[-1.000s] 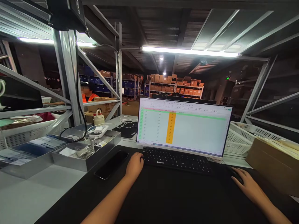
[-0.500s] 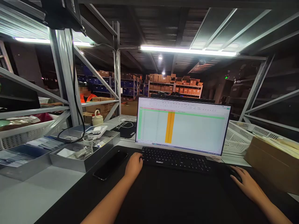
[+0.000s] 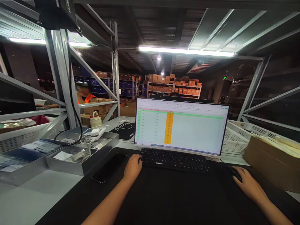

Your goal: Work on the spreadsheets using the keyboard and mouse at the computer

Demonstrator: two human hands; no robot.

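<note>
L hand (image 3: 133, 168) sits just below center frame, fingertips on the left end of the black keyboard (image 3: 174, 160). Grip there looks relaxed, nothing held afaict. R hand (image 3: 250, 183) is lower right, grip curled over a black mouse (image 3: 237, 175), which is mostly hidden under the fingers. Kb lies right in front of the monitor (image 3: 194, 131), center-right of frame, w/ a spreadsheet up: one orange col, green row near the top, text too small to read tbh. Kb + mouse are both on a black desk mat (image 3: 168, 200) covering most of the bench (image 3: 58, 184). Smartphone (image 3: 109, 167) lies on the mat left of the L hand, screen dark. Gray tray (image 3: 77, 168) w/ small bits is further left, cardboard box (image 3: 269, 167) at the right edge. Upper-mid left, behind the rack, there's a co-worker in an orange vest (image 3: 89, 98).
</note>
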